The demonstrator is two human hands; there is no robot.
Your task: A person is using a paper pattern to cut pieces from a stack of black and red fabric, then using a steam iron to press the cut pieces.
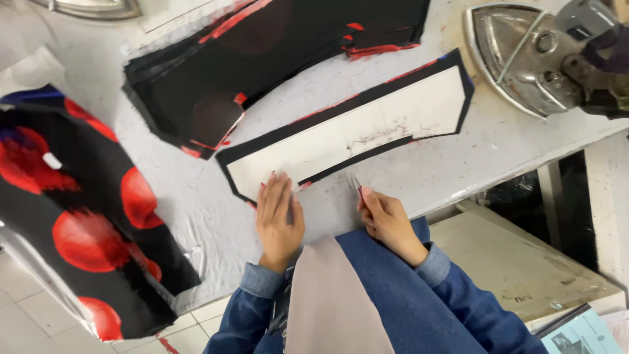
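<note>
A long black fabric piece [458,75] with a white stiff template [367,128] laid on it lies across the white padded table [432,170]. My left hand [278,219] rests flat, fingers together, on the near left end of the template. My right hand [386,219] sits at the table's near edge with fingers curled, pinching a small thin pale item [354,183] by the fabric's lower edge; I cannot tell what it is.
A stack of black and red cut pieces [262,59] lies at the back. Black fabric with red circles [85,210] hangs off the table's left side. A metal iron [531,56] lies on its side at the right. A beige cabinet top [517,262] stands below.
</note>
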